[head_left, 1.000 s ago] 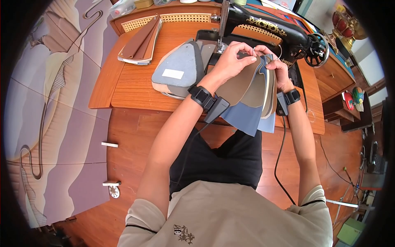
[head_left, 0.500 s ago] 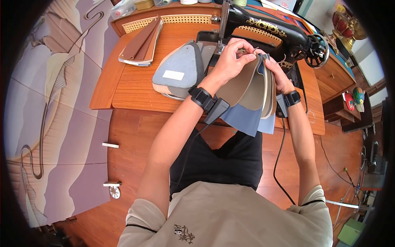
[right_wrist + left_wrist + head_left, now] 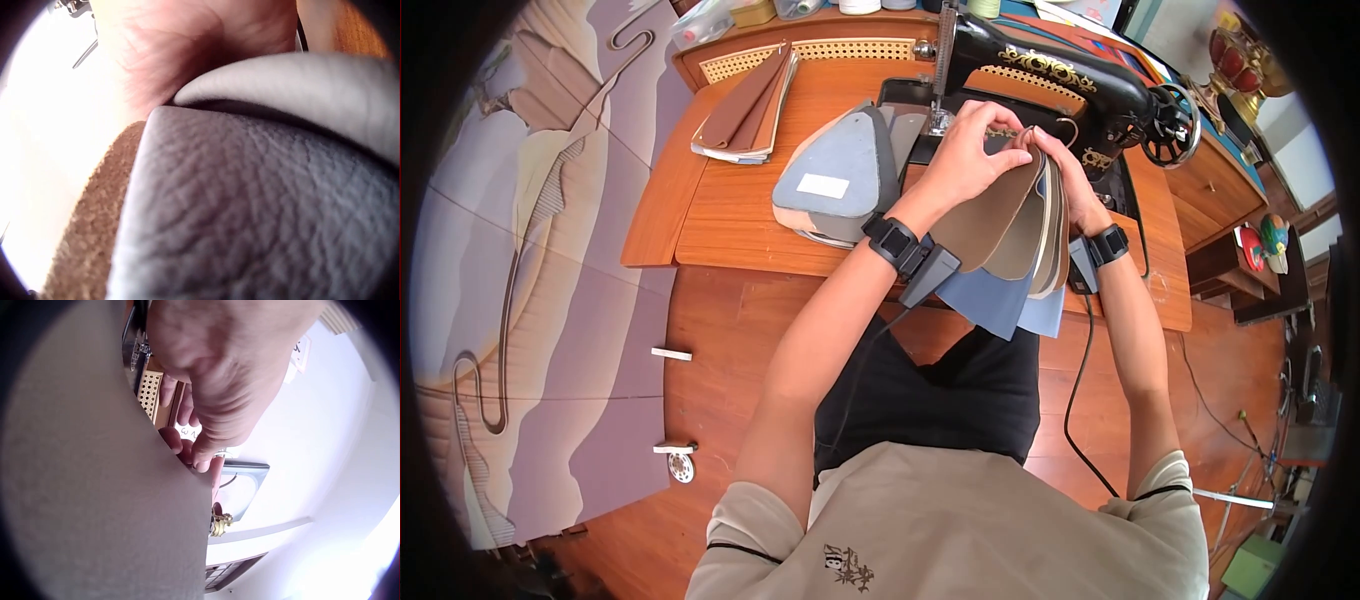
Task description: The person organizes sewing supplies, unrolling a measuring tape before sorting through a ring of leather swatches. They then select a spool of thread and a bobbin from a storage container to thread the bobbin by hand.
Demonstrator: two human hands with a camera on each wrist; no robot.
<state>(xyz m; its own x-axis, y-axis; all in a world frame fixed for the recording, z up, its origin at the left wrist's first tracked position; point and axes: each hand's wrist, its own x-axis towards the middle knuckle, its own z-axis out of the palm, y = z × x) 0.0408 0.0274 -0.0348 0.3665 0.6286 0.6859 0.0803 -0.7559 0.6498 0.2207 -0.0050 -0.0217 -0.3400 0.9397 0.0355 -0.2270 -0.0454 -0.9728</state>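
Note:
Leather-like swatches in brown, grey, cream and blue (image 3: 990, 298) hang in a fan from both hands, over the table's front edge. The left hand (image 3: 972, 155) pinches the top corner of the brown swatch (image 3: 992, 222) between thumb and fingers. Around the bundle's upper right side the right hand (image 3: 1072, 180) grips, its fingertips close to the left ones. A thin curved ring (image 3: 1068, 128) stands out above the right hand. In the left wrist view a swatch (image 3: 112, 475) hides part of the left hand (image 3: 219, 381). Grey pebbled material (image 3: 262, 200) fills much of the right wrist view, below the right hand (image 3: 200, 37).
Behind the hands stands a black sewing machine (image 3: 1050, 68). Left of them on the wooden table (image 3: 730, 235) lie a stack of rounded triangular swatches (image 3: 835, 160) and a brown swatch bundle (image 3: 748, 105). A patterned panel (image 3: 600, 420) is at the far left.
The brown front swatch has swung down and left, covering more of the grey one. The right fingers have straightened upward beside the bundle's top, and the ring shows higher above them.

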